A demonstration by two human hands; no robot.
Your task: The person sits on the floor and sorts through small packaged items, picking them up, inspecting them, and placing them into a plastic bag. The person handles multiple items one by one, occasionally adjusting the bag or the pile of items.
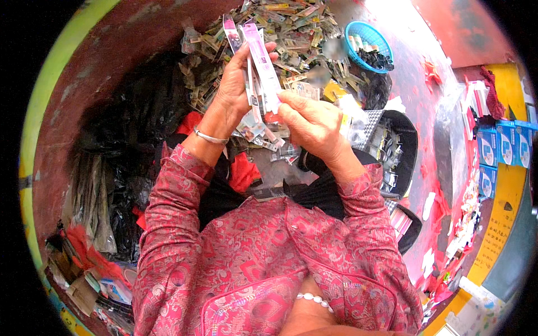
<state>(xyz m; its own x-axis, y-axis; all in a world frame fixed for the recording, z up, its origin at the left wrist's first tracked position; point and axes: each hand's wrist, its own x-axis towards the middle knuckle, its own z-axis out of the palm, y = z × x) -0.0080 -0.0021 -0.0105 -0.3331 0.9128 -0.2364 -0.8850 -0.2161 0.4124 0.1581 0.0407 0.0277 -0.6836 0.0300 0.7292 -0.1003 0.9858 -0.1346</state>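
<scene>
Nearest: right hand [314,120], grip pinching the lower end of the packs [262,59]; left hand [238,81], grip closed round their upper part, fingers behind. Packs are long, slim, pink and white, held up before the near side of the pile [221,61]. Right of the pile, close to the body: black bin [413,234] of pinkish flat strips. Just past it, still right of the pile: black tub [409,145], small clear packets with dark contents. Left of the pile: black plastic bags [120,140], heaped. Beside the pile's far right: blue basket [388,53], black pieces plus some pale rolls. Well right of the pile: blue boxes [487,143], white printing; yellow panel [496,229], rows of dark writing. Pack labels, box print, panel writing: too small to make out.
</scene>
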